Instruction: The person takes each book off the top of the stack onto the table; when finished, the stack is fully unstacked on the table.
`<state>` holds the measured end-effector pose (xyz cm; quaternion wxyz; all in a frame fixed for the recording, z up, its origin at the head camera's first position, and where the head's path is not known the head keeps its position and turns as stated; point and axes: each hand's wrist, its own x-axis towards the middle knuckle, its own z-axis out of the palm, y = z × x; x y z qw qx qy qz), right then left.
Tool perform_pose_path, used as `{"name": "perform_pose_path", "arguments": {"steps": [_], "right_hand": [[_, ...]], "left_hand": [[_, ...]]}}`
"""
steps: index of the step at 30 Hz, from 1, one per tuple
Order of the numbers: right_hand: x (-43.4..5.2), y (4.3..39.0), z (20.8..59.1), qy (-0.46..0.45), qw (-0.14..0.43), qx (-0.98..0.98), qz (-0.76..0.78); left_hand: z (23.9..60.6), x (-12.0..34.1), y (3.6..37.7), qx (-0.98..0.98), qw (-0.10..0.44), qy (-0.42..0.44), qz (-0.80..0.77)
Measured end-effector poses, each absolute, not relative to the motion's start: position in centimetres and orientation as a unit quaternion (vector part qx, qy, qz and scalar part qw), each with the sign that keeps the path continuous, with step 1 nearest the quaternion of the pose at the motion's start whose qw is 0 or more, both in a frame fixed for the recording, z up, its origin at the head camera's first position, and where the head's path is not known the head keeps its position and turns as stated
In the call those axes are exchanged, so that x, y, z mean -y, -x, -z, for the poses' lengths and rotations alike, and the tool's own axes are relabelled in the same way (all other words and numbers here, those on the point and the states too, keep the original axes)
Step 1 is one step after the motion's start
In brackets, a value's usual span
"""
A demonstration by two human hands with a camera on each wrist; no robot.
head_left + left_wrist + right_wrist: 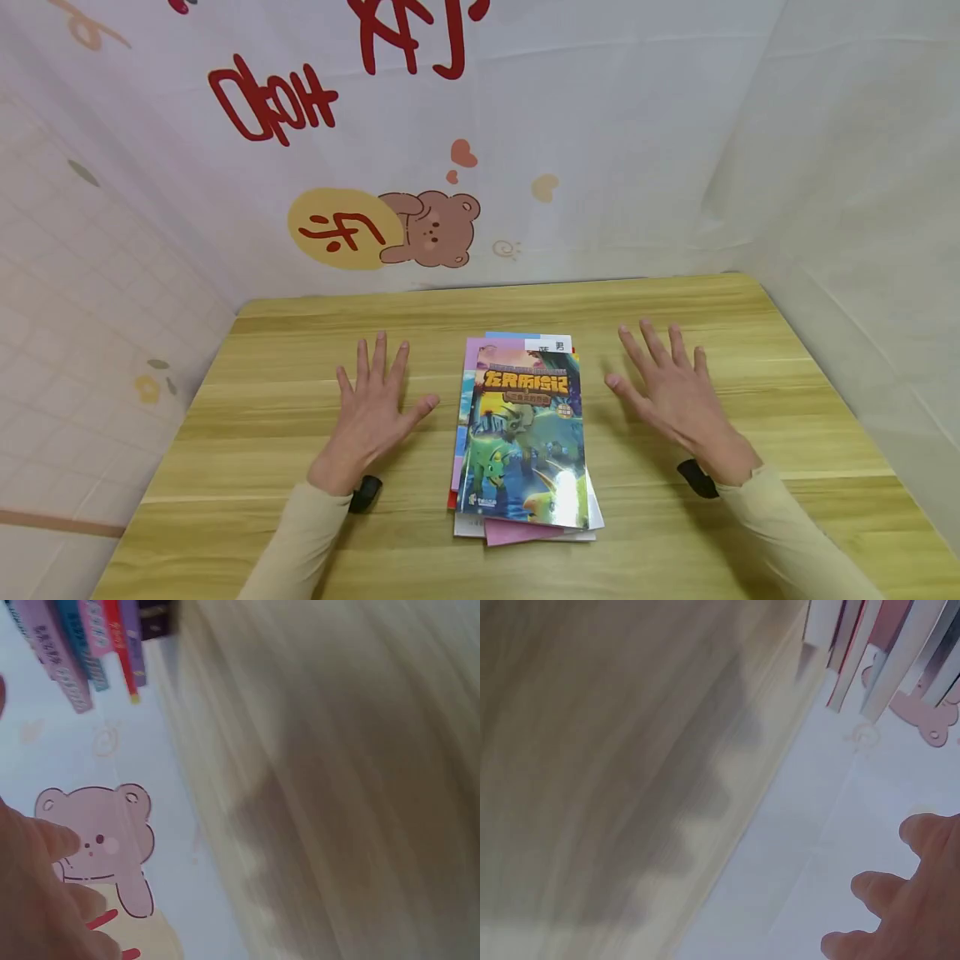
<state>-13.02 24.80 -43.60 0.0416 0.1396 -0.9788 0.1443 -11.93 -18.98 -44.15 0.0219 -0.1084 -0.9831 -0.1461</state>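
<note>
Wooden bench (285, 417) carries a stack of books (525, 433); left hand (375, 412) and right hand (675, 400) hover spread-fingered either side, books untouched.

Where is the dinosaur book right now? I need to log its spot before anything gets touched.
In the head view the dinosaur book lies on top of a stack of books at the middle of the wooden table, between the left hand and right hand, touching neither.
</note>
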Motion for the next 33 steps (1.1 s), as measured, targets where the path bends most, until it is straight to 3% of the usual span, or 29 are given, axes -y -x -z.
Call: {"name": "perform_pose_path", "arguments": {"steps": [13,33], "right_hand": [[-23.3,11.2,43.3,-0.152,0.044,0.972,-0.173],[-20.7,8.6,43.2,-0.18,0.003,0.938,-0.295]], "left_hand": [[43.3,17.1,10.2,0.954,0.012,0.123,0.272],[43.2,14.8,8.5,0.868,-0.072,0.163,0.463]]}}
